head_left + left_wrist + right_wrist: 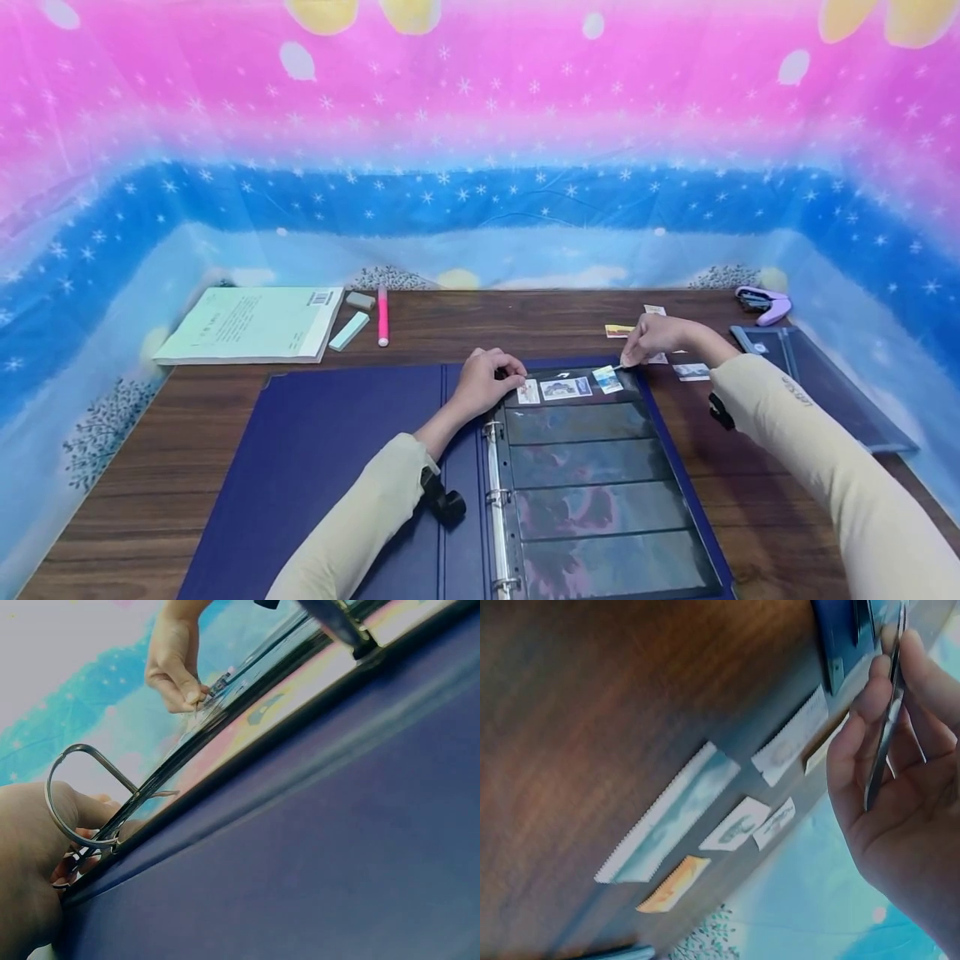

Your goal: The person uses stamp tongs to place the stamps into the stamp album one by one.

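Observation:
A dark blue ring-binder stamp album (352,467) lies spread on the table. Its black stock page (592,467) has several clear strips; two stamps sit in the top one, including a wide grey-blue stamp (566,388). My left hand (483,385) pinches the page's upper left corner, thumb and fingers near the top ring (56,791). My right hand (656,337), beyond the upper right corner, holds metal tweezers (887,727) between thumb and fingers. At their tips a small blue-and-yellow stamp (607,380) stands tilted at the top strip; how far it is inside cannot be seen.
Loose stamps (667,817) lie on the table right of the album. Behind them are a purple stapler (772,307) and a dark zip pouch (825,383). At the back left are a pale green book (247,325), erasers (349,331) and a pink marker (383,317).

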A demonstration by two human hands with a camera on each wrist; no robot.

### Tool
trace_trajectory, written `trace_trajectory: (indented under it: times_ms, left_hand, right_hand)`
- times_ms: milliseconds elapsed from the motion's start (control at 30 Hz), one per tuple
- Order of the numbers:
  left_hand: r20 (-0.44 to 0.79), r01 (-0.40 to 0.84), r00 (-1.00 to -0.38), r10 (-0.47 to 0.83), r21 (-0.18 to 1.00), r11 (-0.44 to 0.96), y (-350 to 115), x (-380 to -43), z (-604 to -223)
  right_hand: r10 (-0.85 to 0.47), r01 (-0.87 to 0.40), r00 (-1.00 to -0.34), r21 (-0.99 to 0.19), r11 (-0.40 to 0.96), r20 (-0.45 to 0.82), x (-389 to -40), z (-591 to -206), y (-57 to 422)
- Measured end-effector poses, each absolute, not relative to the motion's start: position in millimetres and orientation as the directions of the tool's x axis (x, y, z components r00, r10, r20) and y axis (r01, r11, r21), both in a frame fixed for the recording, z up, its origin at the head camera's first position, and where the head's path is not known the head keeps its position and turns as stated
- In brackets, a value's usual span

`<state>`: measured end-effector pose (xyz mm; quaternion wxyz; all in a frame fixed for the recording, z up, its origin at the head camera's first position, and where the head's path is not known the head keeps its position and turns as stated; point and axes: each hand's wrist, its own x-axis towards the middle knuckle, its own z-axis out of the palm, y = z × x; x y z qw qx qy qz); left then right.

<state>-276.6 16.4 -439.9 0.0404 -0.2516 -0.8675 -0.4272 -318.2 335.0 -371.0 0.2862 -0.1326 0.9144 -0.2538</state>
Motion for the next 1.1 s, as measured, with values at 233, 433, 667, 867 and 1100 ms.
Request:
trace_trajectory:
  times_ms: [233,433,667,867,1100]
  left_hand:
    - [0.286,0.468,-0.872,0.396,0.725,0.506,15.0,-276.5,-440.6]
    - [0.287,0.469,-0.872,0.396,0.721,0.51,15.5,-277.1,-440.7]
    - [0.247,0.439,-0.883,0.398,0.733,0.519,16.8,-277.5,-441.5]
    - [0.269,0.458,-0.876,0.401,0.727,0.512,16.3,-277.9,-442.0]
    - [0.269,0.454,-0.878,0.397,0.731,0.509,15.8,-278.1,-442.1]
  right_hand:
    - [-0.479,-0.197,-0.746,-0.534,0.822,-0.462,-328.5,-371.1,334.4]
    - [-0.512,-0.265,-0.752,-0.521,0.811,-0.415,-328.1,-373.4,335.4]
    - [-0.5,-0.23,-0.795,-0.593,0.772,-0.344,-317.3,-383.1,345.0]
    - [-0.482,-0.223,-0.813,-0.59,0.776,-0.326,-313.8,-383.9,345.9]
    - [-0.452,-0.238,-0.85,-0.567,0.788,-0.271,-312.5,-381.8,358.4]
